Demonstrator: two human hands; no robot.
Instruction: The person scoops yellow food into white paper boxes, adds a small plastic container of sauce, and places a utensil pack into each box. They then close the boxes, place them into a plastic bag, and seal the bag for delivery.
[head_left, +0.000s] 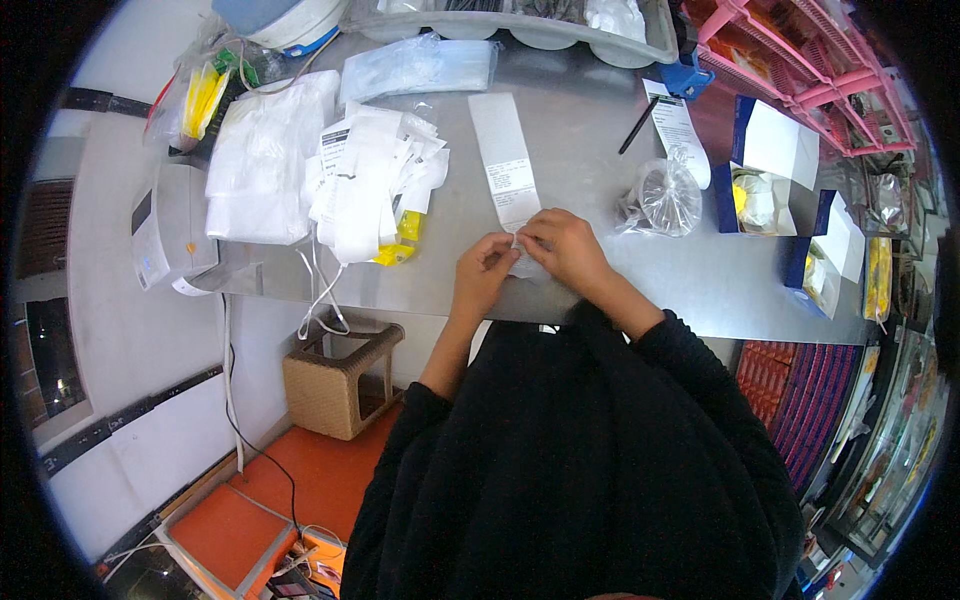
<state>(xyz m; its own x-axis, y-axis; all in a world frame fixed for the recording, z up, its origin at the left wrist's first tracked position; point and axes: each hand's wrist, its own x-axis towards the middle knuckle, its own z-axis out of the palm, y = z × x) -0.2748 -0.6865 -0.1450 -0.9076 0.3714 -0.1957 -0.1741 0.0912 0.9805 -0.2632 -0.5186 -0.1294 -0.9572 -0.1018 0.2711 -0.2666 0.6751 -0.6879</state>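
Note:
A long printed paper receipt (511, 174) lies on the steel table, its near end between my two hands. My left hand (484, 271) pinches the strip's edge with thumb and index finger. Right beside it, my right hand (564, 246) grips the same strip, fingertips almost touching the left ones. The paper's lowest part hangs just below the fingers, partly covered by them. To the right stand a knotted clear plastic bag (667, 199) with a roundish item inside, a second receipt (681, 139) and a black pen (637, 126).
Left on the steel table (585, 292) are a pile of paper slips (367, 187), white plastic bags (266, 165) and a white printer-like device (174, 229). A grey tray (517, 30) stands at the back. Open blue-and-white boxes (765, 195) and a pink basket (795, 67) occupy the right.

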